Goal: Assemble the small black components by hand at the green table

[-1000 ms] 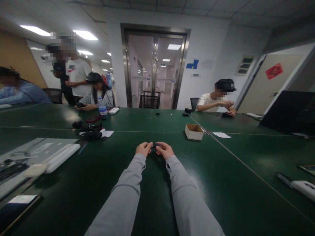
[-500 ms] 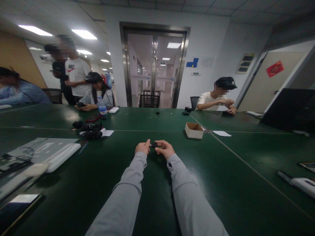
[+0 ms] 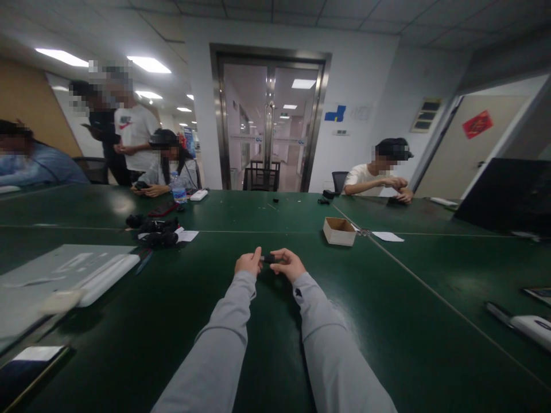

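Note:
A small dark object [image 3: 268,258] with a greyish left end is held between my two hands, just above the green table [image 3: 275,321]. My left hand [image 3: 248,263] pinches its left end, thumb pointing up. The fingertips of my right hand [image 3: 290,264] close on its right end. What exactly the object is cannot be made out.
An open box [image 3: 340,231] stands right of my hands, beside a paper [image 3: 388,236]. Black gear [image 3: 158,230], a grey flat case [image 3: 64,269] and a phone [image 3: 32,373] lie left. People sit across the table; a dark screen [image 3: 508,198] stands right.
The camera view has shifted slightly. My hands keep hold of the dark object, in nearly the same place. At the left, the dark cables over the grey case no longer show.

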Demonstrator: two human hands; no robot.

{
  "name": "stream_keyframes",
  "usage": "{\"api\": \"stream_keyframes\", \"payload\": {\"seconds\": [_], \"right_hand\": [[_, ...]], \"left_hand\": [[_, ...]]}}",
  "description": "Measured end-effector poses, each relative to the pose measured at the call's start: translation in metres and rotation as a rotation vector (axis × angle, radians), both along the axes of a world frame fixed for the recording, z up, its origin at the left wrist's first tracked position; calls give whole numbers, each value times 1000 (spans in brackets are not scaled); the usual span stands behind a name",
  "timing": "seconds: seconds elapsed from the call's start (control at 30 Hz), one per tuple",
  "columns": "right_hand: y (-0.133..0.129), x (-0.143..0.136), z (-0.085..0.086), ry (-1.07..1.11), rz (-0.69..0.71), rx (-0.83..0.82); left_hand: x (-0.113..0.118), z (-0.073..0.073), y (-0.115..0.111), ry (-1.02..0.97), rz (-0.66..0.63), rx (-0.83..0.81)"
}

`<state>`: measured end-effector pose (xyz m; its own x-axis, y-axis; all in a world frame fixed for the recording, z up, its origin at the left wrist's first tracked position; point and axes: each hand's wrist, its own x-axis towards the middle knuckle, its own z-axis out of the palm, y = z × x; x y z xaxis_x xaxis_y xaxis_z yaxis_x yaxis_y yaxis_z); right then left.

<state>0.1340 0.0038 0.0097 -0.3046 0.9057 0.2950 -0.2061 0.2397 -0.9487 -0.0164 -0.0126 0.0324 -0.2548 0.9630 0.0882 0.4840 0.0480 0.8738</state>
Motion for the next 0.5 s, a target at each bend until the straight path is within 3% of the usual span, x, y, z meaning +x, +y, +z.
{"api": "stream_keyframes", "payload": {"seconds": [0.13,0.3,0.5], "right_hand": [[4,-1,-4,76,-14,-64],[7,-3,-7,122,-60,-133],[7,-1,-8,126,-60,-135]], "left_hand": [[4,-7,-2,-114,-26,69],[4,-20,8,-286,-187,339],[1,-29,18,-320,-214,323]]}}
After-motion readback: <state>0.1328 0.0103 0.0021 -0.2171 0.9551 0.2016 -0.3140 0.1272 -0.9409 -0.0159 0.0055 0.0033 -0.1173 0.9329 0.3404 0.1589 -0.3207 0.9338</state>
